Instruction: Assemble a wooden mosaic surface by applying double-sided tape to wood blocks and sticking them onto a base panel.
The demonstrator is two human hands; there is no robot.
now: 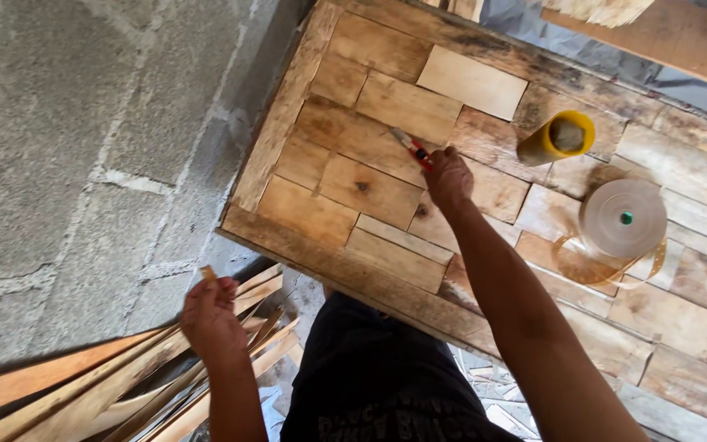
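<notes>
On the bench, right hand (448,176) grips red-handled pliers (411,147) pointing up-left

Rough woodworking shop: patchwork plank workbench (484,205), veneer strip pile (124,385), bare concrete-block wall (83,147).

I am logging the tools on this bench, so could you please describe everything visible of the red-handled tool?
The red-handled tool is small, with a red and black grip and a dull metal tip pointing up-left. It lies slanted on the wooden patchwork tabletop, its tip over a plank. The right hand closes around its handle end, hiding part of it. What kind of tool it is I cannot tell.
</notes>
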